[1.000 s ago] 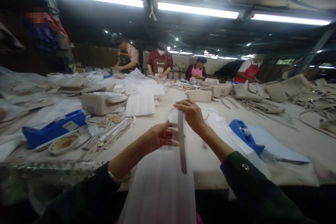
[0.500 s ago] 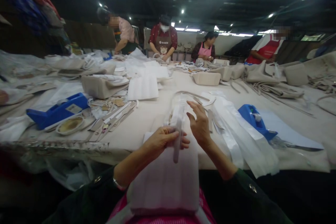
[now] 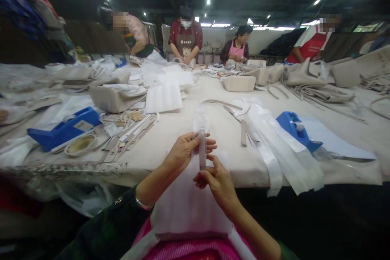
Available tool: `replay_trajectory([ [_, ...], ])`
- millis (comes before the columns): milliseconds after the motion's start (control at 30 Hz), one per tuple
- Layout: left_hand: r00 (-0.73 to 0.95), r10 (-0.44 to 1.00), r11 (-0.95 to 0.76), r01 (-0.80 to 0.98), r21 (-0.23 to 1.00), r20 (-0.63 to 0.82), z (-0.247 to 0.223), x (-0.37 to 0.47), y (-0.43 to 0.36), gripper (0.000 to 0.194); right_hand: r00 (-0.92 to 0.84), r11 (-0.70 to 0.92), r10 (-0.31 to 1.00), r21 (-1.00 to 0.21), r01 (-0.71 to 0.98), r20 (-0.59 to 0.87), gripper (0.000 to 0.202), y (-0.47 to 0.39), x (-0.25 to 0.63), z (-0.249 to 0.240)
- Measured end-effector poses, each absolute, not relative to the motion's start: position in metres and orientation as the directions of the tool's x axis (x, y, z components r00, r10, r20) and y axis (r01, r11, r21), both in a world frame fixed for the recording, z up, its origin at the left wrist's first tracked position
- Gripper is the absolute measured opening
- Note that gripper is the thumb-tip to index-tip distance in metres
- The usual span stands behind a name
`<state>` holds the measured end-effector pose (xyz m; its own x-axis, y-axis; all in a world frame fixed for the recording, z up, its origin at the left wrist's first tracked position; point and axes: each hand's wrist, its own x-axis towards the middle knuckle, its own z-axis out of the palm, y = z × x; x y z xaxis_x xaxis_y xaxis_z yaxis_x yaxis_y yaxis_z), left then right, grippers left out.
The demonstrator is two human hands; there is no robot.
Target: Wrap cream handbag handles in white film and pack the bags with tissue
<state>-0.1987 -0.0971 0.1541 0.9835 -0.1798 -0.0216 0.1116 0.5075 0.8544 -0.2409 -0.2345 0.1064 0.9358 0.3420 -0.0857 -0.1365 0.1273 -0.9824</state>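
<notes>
Crossing left hand (image 3: 182,150): grey strip (image 3: 202,154)

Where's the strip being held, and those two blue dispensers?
Strip (image 3: 202,155), head view: its lower half.
Left dispenser (image 3: 62,130), head view: its blue side.
Right dispenser (image 3: 291,131), head view: its blue body.

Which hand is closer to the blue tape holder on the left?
Left. The left hand is right of the blue tape holder; the right hand is farther right and lower in view.

1. The left hand (image 3: 183,150) and right hand (image 3: 217,180) block the near edge's middle.
2. Beyond, bare table (image 3: 207,85) opens toward the far edge.
3. Toward the near-left corner, straps (image 3: 131,136) and a blue tape dispenser (image 3: 59,132) obstruct; near-right, white plastic strips (image 3: 276,142).
</notes>
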Motion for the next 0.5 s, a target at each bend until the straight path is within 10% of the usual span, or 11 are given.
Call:
replay_trajectory([
  [300,0.984,-0.177,0.373,0.037,0.927,0.032,0.168,-0.217,-0.109,0.034,0.894,0.185,0.441,-0.966,-0.178,-0.080,0.036,-0.255,-0.245,0.146],
  [500,0.951,0.037,-0.017,-0.307,0.951,0.308,0.183,-0.175,-0.088,0.037,0.972,0.202,0.218,-0.978,0.043,0.087,0.024,-0.310,-0.245,0.263],
])
